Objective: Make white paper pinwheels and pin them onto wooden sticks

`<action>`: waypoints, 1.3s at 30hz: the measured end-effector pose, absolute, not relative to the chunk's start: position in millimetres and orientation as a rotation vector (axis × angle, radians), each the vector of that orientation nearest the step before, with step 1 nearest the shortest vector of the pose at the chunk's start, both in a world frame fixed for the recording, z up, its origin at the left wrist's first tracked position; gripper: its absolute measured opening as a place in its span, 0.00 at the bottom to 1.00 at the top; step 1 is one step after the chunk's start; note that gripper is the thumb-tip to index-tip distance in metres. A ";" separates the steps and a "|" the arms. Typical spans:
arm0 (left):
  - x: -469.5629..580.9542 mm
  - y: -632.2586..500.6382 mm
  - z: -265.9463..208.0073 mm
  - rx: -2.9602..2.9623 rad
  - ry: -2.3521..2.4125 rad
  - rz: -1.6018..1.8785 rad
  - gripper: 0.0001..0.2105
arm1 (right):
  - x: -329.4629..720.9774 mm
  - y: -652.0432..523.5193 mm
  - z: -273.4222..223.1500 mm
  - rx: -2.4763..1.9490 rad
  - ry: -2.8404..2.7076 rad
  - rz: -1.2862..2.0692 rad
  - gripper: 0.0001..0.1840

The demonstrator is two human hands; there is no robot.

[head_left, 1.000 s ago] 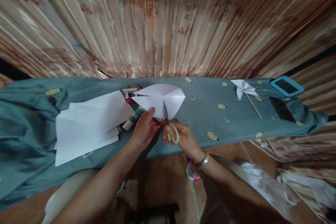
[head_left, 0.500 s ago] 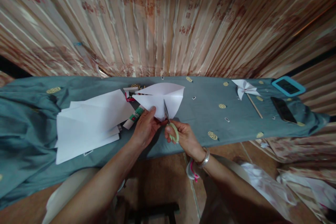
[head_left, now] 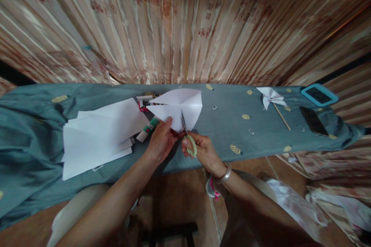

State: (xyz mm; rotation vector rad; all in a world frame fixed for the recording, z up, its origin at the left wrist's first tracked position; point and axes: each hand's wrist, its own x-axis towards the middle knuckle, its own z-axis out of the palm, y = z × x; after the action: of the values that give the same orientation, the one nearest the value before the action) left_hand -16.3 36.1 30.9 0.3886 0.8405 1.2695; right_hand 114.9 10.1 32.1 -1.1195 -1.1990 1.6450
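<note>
My left hand (head_left: 162, 139) pinches the near edge of a white sheet of paper (head_left: 187, 102), thumb on top. The sheet is creased and has a slit in its left side. In my right hand (head_left: 203, 149) is a pair of scissors (head_left: 191, 146) with pale green handles. Their blades lie at the sheet's near part and point toward its middle; how far apart they are is hard to see. Just left of the sheet lie a green and white glue stick (head_left: 150, 128) and a small red and white box (head_left: 143, 104), partly hidden by the paper.
A stack of white paper (head_left: 98, 135) covers the left part of the cloth-covered table (head_left: 220, 135). On the right lie a paper pinwheel (head_left: 271, 98) on a wooden stick, a black phone (head_left: 314, 120) and a blue-framed device (head_left: 319, 95). A pleated curtain (head_left: 174, 31) hangs behind.
The far part of the paper has tilted slightly up and left, and the slit on its left side gapes a little wider. Both hands have hardly moved.
</note>
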 end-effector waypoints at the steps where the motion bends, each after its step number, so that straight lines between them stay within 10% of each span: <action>1: -16.2 36.0 30.6 0.386 0.834 1.274 0.11 | 115.0 10.2 31.7 -1.125 -1.201 1.645 0.21; 18: -34.2 53.0 43.1 0.422 0.979 1.389 0.07 | 142.2 9.7 47.4 -0.986 -1.411 1.850 0.22; 29: -36.9 55.3 41.0 0.507 1.032 1.250 0.10 | 197.1 34.8 40.2 -1.341 -1.216 0.988 0.24; 39: -22.5 43.9 30.8 0.433 0.853 1.072 0.21 | 174.9 34.2 27.1 -1.324 -1.132 1.201 0.22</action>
State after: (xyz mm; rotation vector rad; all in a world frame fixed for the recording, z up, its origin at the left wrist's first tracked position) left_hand -22.5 43.9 30.8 0.4329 0.8528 1.0716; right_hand 174.9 34.2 27.1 -1.3236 -1.1317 1.2012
